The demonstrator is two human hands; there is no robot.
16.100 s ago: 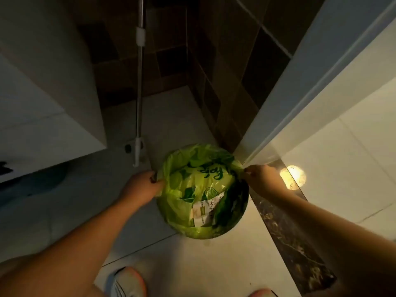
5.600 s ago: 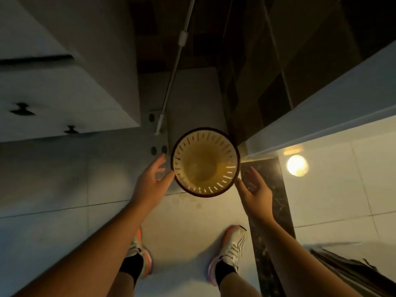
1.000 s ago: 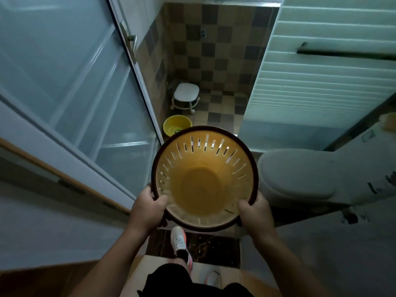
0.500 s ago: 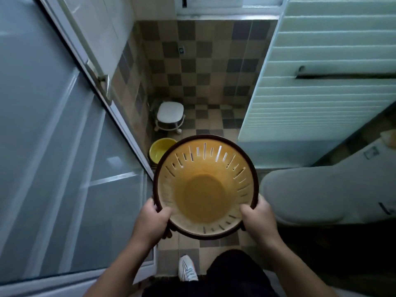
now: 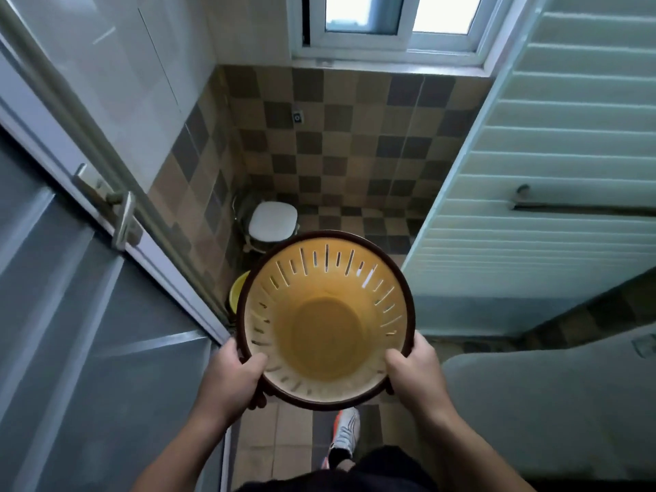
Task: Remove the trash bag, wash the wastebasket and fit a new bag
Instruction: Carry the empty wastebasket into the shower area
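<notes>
Wastebasket (image 5: pixel 324 314) at frame centre, held in air over checkered tile floor (image 5: pixel 355 193), no bag inside. Looks light, stiff plastic, slotted wall; when wet, rim probably slippery, so take hold at dark rim, both sides. Your left hand (image 5: pixel 230 376) grips lower-left rim, thumb curled inside. Your right hand (image 5: pixel 417 371) grips lower-right rim same way. Glass door (image 5: pixel 88 332) at left, window (image 5: pixel 390 16) at top, white stool (image 5: pixel 272 221) and yellow basin (image 5: pixel 237 291) behind basket.
</notes>
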